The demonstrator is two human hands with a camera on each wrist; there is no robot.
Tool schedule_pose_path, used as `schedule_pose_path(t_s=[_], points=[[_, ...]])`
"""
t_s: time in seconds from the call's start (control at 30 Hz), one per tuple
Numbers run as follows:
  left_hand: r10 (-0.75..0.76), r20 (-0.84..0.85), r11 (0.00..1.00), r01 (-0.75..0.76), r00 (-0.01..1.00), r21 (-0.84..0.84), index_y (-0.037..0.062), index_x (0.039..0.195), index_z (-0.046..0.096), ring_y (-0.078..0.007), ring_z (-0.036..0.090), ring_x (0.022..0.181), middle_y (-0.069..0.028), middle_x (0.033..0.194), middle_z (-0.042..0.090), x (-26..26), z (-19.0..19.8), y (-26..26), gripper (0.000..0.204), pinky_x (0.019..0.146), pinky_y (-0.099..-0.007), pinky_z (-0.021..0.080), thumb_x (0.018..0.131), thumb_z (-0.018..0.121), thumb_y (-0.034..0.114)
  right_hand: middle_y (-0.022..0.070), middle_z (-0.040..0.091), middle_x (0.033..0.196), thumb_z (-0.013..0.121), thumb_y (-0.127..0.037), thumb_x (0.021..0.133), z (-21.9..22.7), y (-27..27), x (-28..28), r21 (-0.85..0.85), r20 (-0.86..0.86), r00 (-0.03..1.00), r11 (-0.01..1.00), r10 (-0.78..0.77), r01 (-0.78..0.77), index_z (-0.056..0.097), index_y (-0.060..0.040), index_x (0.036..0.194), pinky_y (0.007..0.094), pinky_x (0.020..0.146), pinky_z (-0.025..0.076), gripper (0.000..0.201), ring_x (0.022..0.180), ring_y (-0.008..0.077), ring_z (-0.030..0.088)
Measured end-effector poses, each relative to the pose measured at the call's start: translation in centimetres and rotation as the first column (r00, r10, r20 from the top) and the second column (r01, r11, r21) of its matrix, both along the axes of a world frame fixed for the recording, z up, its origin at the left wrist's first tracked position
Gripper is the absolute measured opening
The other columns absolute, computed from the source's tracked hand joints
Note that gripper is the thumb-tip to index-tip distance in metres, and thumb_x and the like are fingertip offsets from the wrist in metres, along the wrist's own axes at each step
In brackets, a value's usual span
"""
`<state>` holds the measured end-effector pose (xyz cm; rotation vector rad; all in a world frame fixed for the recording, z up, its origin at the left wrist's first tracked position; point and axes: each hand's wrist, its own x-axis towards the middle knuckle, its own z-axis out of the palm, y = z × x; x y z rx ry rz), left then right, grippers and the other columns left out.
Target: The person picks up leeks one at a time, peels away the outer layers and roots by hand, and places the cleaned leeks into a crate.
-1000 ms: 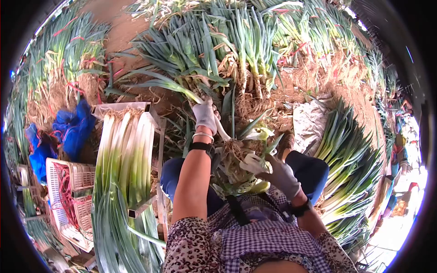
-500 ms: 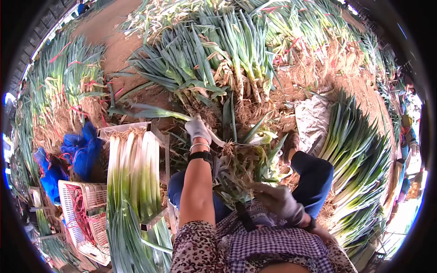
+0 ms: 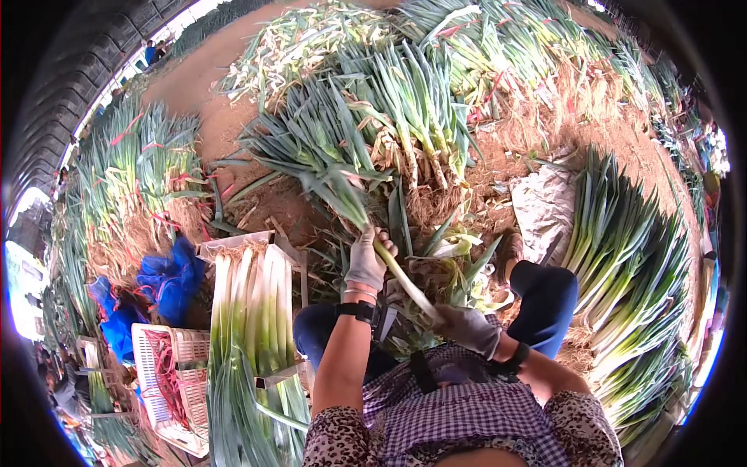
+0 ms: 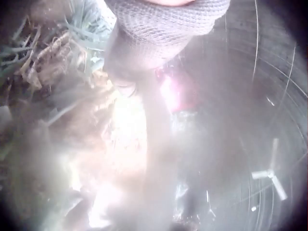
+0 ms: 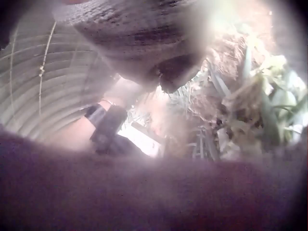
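Note:
My gloved left hand (image 3: pixel 367 261) grips a leek (image 3: pixel 405 282) around its stalk in the head view. The leek slants, green leaves (image 3: pixel 342 194) up and left, pale root end down and right. At that root end my gloved right hand (image 3: pixel 469 330) has its fingers curled round the stalk, hiding the roots. The left wrist view is hazy: the left glove (image 4: pixel 159 36) is at the top, a blurred stalk (image 4: pixel 158 144) below it. In the right wrist view the right glove (image 5: pixel 139 41) fills the top and the leek is hidden.
Trimmed leeks (image 3: pixel 249 311) lie in a metal-framed rack at left, beside a white crate (image 3: pixel 171 389) with red ties and a blue bag (image 3: pixel 167 280). Untrimmed leeks (image 3: pixel 424 117) stand ahead. A leek pile (image 3: pixel 630 303) lies at right. Peeled leaves (image 3: pixel 459 249) litter the ground between the legs.
My right hand has left the peelings near the lap and come up to the leek's root end. My left hand has swung the leek from nearly level to a steeper slant.

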<state>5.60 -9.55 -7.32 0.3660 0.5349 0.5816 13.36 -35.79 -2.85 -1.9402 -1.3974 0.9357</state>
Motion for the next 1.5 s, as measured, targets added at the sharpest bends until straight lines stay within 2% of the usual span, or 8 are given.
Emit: schedule_pose_path(t_s=[0.3, 0.37, 0.47, 0.53, 0.6, 0.77, 1.2, 1.5], points=[[0.023, -0.158, 0.853, 0.063, 0.987, 0.517, 0.0059, 0.101, 0.053, -0.0124, 0.054, 0.06, -0.0014, 0.076, 0.056, 1.5, 7.3, -9.2, 0.019, 0.055, -0.026, 0.045, 0.101, 0.048, 0.024, 0.0155, 0.069, 0.104, 0.064, -0.041, 0.091, 5.2, 13.9, 6.9, 0.258, -0.596, 0.769, 0.852, -0.23, 0.455, 0.059, 0.0048, 0.121, 0.0316, 0.082, 0.051, 0.054, 0.091, 0.0208, 0.064], [0.091, -0.241, 0.811, 0.068, 0.966, 0.581, 0.0067, 0.1, 0.055, -0.0107, 0.053, 0.06, 0.0003, 0.075, 0.056, 1.8, 8.8, -10.0, 0.017, 0.054, -0.0245, 0.043, 0.101, 0.047, 0.022, 0.0093, 0.068, 0.096, 0.068, -0.029, 0.091, 6.5, 15.1, 5.4, -0.036, -0.895, 0.345, 0.817, -0.282, 0.576, 0.061, 0.0052, 0.117, 0.0281, 0.073, 0.05, 0.044, 0.082, 0.0139, 0.06], [0.118, -0.309, 0.844, 0.069, 0.944, 0.532, 0.0089, 0.089, 0.057, -0.0089, 0.051, 0.059, 0.0019, 0.075, 0.055, 1.5, 9.5, -10.2, 0.017, 0.052, -0.0244, 0.041, 0.099, 0.05, 0.021, 0.008, 0.068, 0.091, 0.065, -0.024, 0.093, 3.9, 14.8, 5.9, 0.195, -0.863, 0.475, 0.754, -0.172, 0.627, 0.064, 0.0068, 0.107, 0.0279, 0.068, 0.049, 0.034, 0.077, 0.0126, 0.058], [0.028, -0.358, 0.808, 0.189, 0.933, 0.558, 0.0104, 0.087, 0.055, -0.0082, 0.047, 0.056, 0.0015, 0.069, 0.052, 0.7, 7.8, -9.8, 0.024, 0.05, -0.0245, 0.039, 0.101, 0.043, 0.025, 0.0112, 0.07, 0.1, 0.055, -0.017, 0.096, 1.2, 14.5, 7.3, 0.479, -0.28, 0.932, 0.808, -0.231, 0.344, 0.066, -0.0022, 0.11, 0.0323, 0.08, 0.049, 0.024, 0.086, 0.0188, 0.063], [-0.042, -0.321, 0.813, 0.219, 0.946, 0.539, 0.011, 0.087, 0.054, -0.0102, 0.046, 0.053, 0.0011, 0.066, 0.05, 0.5, 6.5, -9.4, 0.023, 0.048, -0.0255, 0.038, 0.099, 0.044, 0.028, 0.0131, 0.067, 0.105, 0.044, -0.006, 0.088, 0.8, 14.0, 8.3, 0.448, 0.229, 0.959, 0.893, -0.165, 0.046, 0.062, -0.0083, 0.115, 0.0337, 0.087, 0.048, 0.033, 0.097, 0.0293, 0.064], [-0.255, -0.193, 0.851, 0.314, 0.948, 0.42, 0.0051, 0.089, 0.056, -0.0127, 0.047, 0.053, -0.0016, 0.066, 0.051, 1.4, 7.5, -9.8, 0.028, 0.047, -0.0255, 0.037, 0.096, 0.05, 0.031, 0.0155, 0.068, 0.094, 0.061, -0.014, 0.077, -3.2, 13.9, 8.1, 0.259, -0.244, 0.959, 0.943, -0.144, 0.208, 0.064, -0.0084, 0.106, 0.0373, 0.073, 0.053, 0.03, 0.087, 0.0343, 0.065], [0.045, -0.026, 0.923, -0.031, 0.999, 0.383, 0.0099, 0.106, 0.054, -0.0138, 0.051, 0.077, -0.0002, 0.089, 0.054, 11.0, 13.2, -13.8, 0.033, 0.072, -0.0296, 0.044, 0.1, 0.046, 0.042, 0.0209, 0.065, 0.081, 0.06, -0.023, 0.086, 8.5, 0.1, 8.4, 0.349, 0.067, 0.86, 0.819, -0.506, 0.455, 0.051, -0.0107, 0.13, 0.0494, 0.063, 0.05, 0.046, 0.074, 0.0413, 0.064], [-0.503, -0.152, 0.359, 0.366, 0.851, 0.859, -0.0039, 0.129, 0.051, -0.0211, 0.057, 0.107, -0.0126, 0.121, 0.057, 14.3, 20.8, -29.9, 0.038, 0.101, -0.0373, 0.045, 0.094, 0.057, 0.009, 0.0033, 0.065, 0.082, 0.052, -0.011, 0.097, 13.5, -38.5, 12.8, 0.679, -0.386, 0.129, -0.187, -0.913, 0.71, 0.063, -0.0019, 0.114, 0.0235, 0.06, 0.049, 0.023, 0.066, 0.0106, 0.06]])
